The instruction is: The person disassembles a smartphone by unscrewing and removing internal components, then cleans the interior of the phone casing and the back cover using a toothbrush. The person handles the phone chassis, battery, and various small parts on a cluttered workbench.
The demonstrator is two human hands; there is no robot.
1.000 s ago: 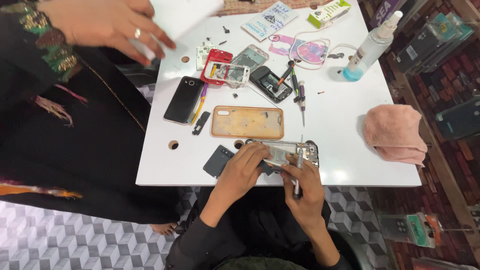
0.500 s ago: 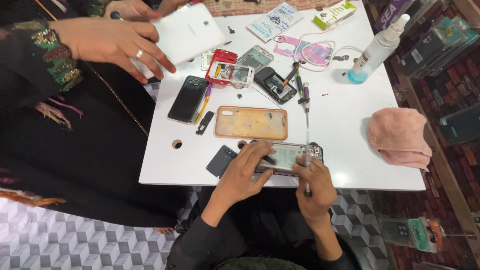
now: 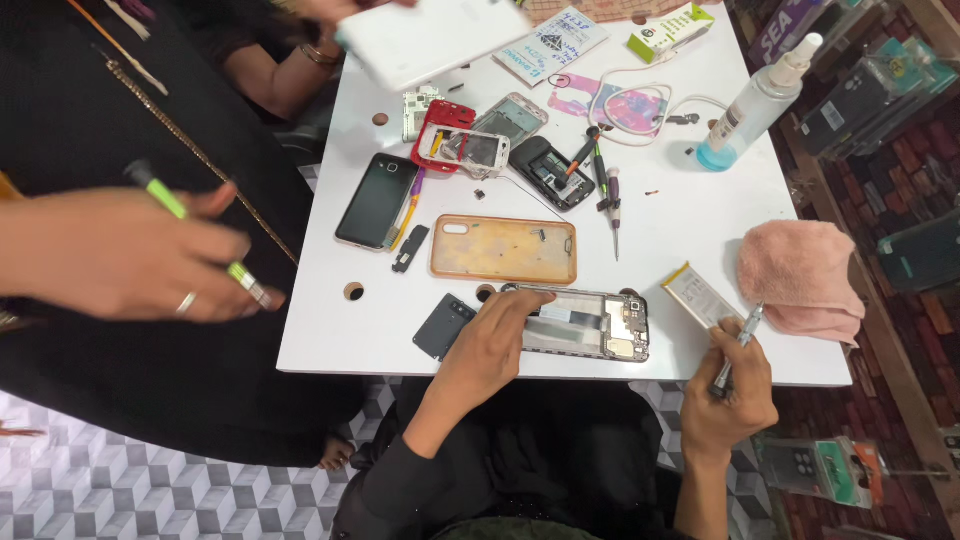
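My left hand [image 3: 490,345] rests on the left end of an opened phone [image 3: 590,322] that lies near the front edge of the white table [image 3: 690,225], and holds it down. My right hand [image 3: 735,385] is off the table's front right edge, shut on a thin metal screwdriver [image 3: 738,345] whose tip points up toward a flat battery [image 3: 698,294]. The battery lies just right of the opened phone. A dark flat piece [image 3: 442,326] sits left of my left hand.
A tan phone case [image 3: 503,250], a black phone [image 3: 377,200], a red phone frame [image 3: 445,130], screwdrivers [image 3: 612,195], a spray bottle [image 3: 755,100] and a pink cloth [image 3: 800,275] lie on the table. Another person's hand [image 3: 130,255] holds a green tool at left; a white panel [image 3: 430,35] is held above.
My right hand moved from over the opened phone out to the right with the screwdriver. A battery now lies beside the phone. The other person's hand came down left holding a green tool.
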